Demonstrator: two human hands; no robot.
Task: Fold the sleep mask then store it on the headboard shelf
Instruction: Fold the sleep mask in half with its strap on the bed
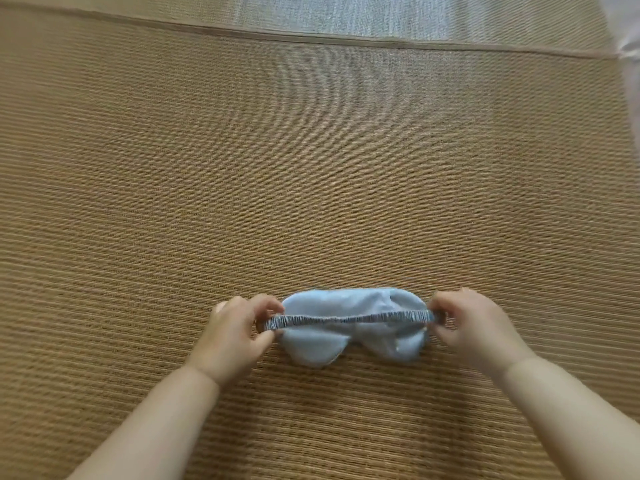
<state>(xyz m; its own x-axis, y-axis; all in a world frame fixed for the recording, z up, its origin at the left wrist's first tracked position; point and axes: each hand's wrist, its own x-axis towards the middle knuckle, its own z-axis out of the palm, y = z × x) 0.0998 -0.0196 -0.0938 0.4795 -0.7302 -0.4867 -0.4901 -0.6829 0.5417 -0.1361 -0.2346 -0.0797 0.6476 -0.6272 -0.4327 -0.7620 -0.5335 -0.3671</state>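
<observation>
A light blue sleep mask lies flat on a woven straw mat, low in the middle of the view. Its grey ruched elastic strap runs straight across the mask from side to side. My left hand pinches the strap's left end between thumb and fingers. My right hand pinches the strap's right end in the same way. The strap is pulled taut between both hands. No headboard shelf is in view.
The straw mat fills almost the whole view, with a seam or edge band across the top. Beyond it lies pale grey bedding. A bit of white cloth shows at the top right corner.
</observation>
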